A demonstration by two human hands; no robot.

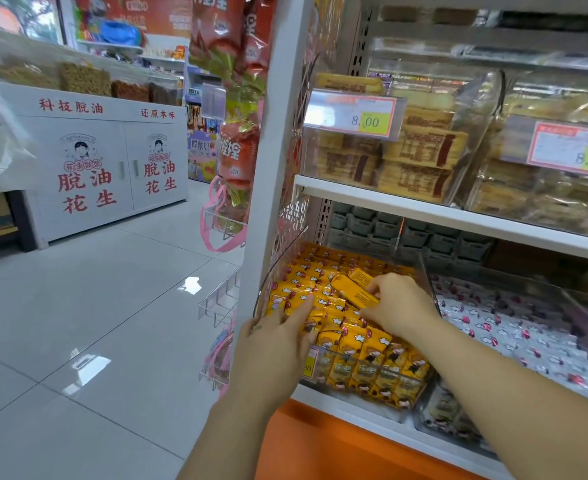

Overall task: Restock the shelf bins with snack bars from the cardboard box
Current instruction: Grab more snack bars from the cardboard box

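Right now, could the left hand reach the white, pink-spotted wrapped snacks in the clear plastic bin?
Probably not easily: the right hand and its forearm cross between the left hand and those white pink-spotted wrapped snacks.

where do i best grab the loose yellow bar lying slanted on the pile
Across its two long edges near the middle, coming from above: the yellow bar lies slanted atop the pile, both long sides exposed. The right hand pinches its near end.
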